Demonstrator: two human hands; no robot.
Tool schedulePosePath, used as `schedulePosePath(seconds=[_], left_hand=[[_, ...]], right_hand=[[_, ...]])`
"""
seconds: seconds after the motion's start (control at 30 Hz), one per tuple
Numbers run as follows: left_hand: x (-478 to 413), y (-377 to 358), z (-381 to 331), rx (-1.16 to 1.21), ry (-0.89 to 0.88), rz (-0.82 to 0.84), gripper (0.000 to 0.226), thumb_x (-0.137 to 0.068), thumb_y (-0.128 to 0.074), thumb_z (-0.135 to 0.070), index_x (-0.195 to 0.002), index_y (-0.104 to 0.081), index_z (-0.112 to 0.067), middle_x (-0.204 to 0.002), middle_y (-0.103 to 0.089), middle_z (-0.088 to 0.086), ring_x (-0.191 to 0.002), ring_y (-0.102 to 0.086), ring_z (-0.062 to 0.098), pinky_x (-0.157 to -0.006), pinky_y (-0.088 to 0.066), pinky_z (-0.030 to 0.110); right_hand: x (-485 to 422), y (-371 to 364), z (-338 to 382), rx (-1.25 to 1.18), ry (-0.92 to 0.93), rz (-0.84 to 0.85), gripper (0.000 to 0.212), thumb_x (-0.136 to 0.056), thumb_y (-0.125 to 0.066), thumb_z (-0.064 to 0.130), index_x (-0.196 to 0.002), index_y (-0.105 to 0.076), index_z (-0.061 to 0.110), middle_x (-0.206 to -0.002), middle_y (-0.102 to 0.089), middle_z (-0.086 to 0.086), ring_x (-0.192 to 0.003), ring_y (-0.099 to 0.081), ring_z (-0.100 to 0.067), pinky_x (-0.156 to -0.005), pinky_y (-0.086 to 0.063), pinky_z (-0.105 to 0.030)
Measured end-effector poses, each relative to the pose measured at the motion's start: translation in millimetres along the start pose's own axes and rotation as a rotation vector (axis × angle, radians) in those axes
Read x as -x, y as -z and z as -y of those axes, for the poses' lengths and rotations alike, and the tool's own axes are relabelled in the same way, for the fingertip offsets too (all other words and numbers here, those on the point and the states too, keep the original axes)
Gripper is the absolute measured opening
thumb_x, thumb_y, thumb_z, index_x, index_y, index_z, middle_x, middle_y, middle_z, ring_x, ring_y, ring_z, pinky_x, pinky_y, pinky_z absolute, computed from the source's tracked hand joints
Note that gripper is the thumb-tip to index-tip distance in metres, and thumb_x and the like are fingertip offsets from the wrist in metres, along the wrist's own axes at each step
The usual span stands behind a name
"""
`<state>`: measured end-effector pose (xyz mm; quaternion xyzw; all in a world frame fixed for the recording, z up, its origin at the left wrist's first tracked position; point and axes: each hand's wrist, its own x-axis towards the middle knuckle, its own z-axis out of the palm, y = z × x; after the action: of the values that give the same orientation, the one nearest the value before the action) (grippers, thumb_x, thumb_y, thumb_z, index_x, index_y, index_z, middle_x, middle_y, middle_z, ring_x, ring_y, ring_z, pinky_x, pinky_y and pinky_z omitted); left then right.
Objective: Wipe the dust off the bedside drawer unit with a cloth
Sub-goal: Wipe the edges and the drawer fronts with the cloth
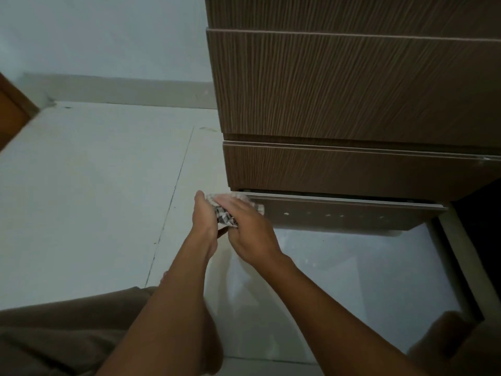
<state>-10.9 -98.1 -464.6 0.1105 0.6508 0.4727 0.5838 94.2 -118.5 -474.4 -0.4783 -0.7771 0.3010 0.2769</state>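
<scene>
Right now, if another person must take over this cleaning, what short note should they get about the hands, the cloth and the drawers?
Left hand: closed on the patterned cloth, at the left end of the open bottom drawer.
Right hand: also on the cloth, pressing it at that drawer's corner.
Drawer unit: the two upper drawer fronts are shut; the bottom drawer is pulled out, its pale inside showing.
Done: cannot tell which surfaces are already wiped.
Left: pale specks show on the inner face of the bottom drawer front; wipe along it towards the right, then check the rest.
</scene>
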Motion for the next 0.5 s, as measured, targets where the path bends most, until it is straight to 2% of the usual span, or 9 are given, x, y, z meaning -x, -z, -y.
schedulePosePath(seconds=[0.03,0.1,0.17,0.2,0.27,0.33,0.37,0.43,0.5], left_hand=[[0,1,0,0.025,0.018,0.028,0.07,-0.094,-0.017,-0.056,-0.115,-0.064,-0.008,-0.11,-0.069,0.018,-0.104,-0.063,0.03,-0.099,-0.045,0.047],[0,3,0,0.022,0.034,0.095,0.082,-0.092,-0.008,-0.064,-0.121,-0.062,-0.01,-0.118,-0.065,0.013,-0.112,-0.058,0.029,-0.103,-0.038,0.049],[1,4,0,-0.011,0.028,0.13,0.088,-0.09,-0.001,-0.066,-0.123,-0.063,-0.013,-0.124,-0.062,0.005,-0.117,-0.054,0.025,-0.106,-0.032,0.051],[2,4,-2,-0.022,0.029,0.133,0.089,-0.09,0.0,-0.066,-0.123,-0.063,-0.014,-0.125,-0.061,0.004,-0.119,-0.053,0.024,-0.106,-0.031,0.051],[4,5,-3,-0.033,0.037,0.137,0.089,-0.09,0.0,-0.067,-0.122,-0.064,-0.014,-0.124,-0.059,0.002,-0.12,-0.052,0.024,-0.105,-0.031,0.051],[4,5,-3,-0.027,0.043,0.154,0.087,-0.09,-0.001,-0.067,-0.119,-0.065,-0.015,-0.124,-0.06,0.002,-0.118,-0.052,0.023,-0.106,-0.03,0.051],[3,5,-2,-0.017,0.046,0.162,0.087,-0.09,-0.001,-0.067,-0.118,-0.065,-0.015,-0.124,-0.061,0.003,-0.117,-0.053,0.023,-0.106,-0.031,0.05],[1,5,-2,0.01,0.055,0.173,0.087,-0.09,-0.004,-0.068,-0.12,-0.064,-0.012,-0.122,-0.064,0.008,-0.116,-0.055,0.025,-0.103,-0.036,0.048],[0,6,-1,0.05,0.068,0.163,0.085,-0.091,-0.008,-0.067,-0.115,-0.066,-0.01,-0.115,-0.068,0.014,-0.111,-0.059,0.029,-0.102,-0.04,0.047]], right_hand=[[5,2,-1,-0.025,0.002,-0.016,0.069,-0.083,-0.061,-0.001,-0.143,-0.042,0.028,-0.147,-0.046,0.005,-0.138,-0.038,-0.017,-0.112,-0.034,-0.043],[18,5,-7,-0.015,-0.032,-0.197,0.074,-0.081,-0.071,0.004,-0.144,-0.04,0.03,-0.147,-0.046,0.007,-0.137,-0.038,-0.015,-0.11,-0.038,-0.043],[23,7,-18,0.1,-0.072,-0.41,0.078,-0.075,-0.073,-0.003,-0.142,-0.044,0.025,-0.144,-0.05,0.004,-0.136,-0.036,-0.011,-0.111,-0.035,-0.045],[23,8,-23,0.188,-0.085,-0.446,0.078,-0.072,-0.073,-0.006,-0.14,-0.047,0.023,-0.142,-0.052,0.002,-0.136,-0.036,-0.013,-0.113,-0.03,-0.046],[18,6,-27,0.347,-0.095,-0.362,0.077,-0.074,-0.072,-0.006,-0.141,-0.046,0.02,-0.145,-0.05,0.0,-0.139,-0.035,-0.019,-0.118,-0.012,-0.04],[14,-1,-27,0.384,-0.082,-0.225,0.076,-0.079,-0.065,-0.007,-0.145,-0.041,0.022,-0.151,-0.041,0.001,-0.145,-0.024,-0.019,-0.118,0.0,-0.035],[12,-3,-26,0.345,-0.06,-0.165,0.076,-0.08,-0.062,-0.008,-0.146,-0.039,0.023,-0.153,-0.037,0.003,-0.147,-0.019,-0.016,-0.118,0.001,-0.034],[9,-4,-24,0.195,-0.005,-0.046,0.079,-0.079,-0.058,-0.014,-0.145,-0.042,0.026,-0.154,-0.037,0.006,-0.145,-0.016,-0.007,-0.119,-0.008,-0.03],[11,-1,-24,0.008,0.009,0.043,0.081,-0.078,-0.056,-0.014,-0.142,-0.044,0.033,-0.15,-0.042,0.01,-0.14,-0.026,0.001,-0.115,-0.023,-0.024]])
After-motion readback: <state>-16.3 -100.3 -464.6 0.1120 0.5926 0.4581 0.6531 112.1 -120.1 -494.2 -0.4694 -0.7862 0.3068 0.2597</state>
